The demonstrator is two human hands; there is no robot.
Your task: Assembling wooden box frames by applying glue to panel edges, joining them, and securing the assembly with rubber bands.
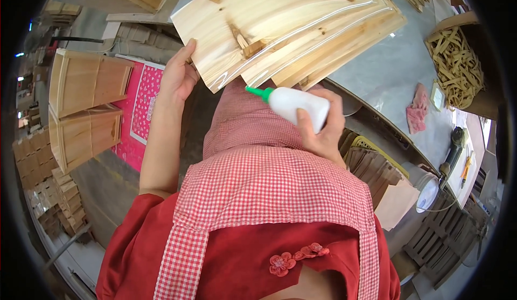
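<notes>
My left hand (181, 77) grips the left edge of the top one of several pale, knotty pine boards (280, 17), with its thumb on the upper face. The boards lie fanned in a stack, their near edges stepped, over the front edge of the grey worktop (371, 58). Long shiny wet-looking lines run along the near edges of the boards. In my right hand (326, 125) is a white squeeze bottle (293, 105) with a green nozzle, tilted to the left. The nozzle tip is close to the stepped near edges; whether it touches them I cannot tell.
On the worktop's right are a pink cloth (418, 109) and a container of yellowish strips (455, 68). Below its front edge stand brown sheets (371, 168) and a white bucket (428, 192). At left, wooden boxes (89, 79) stand beside a pink patterned panel (146, 103).
</notes>
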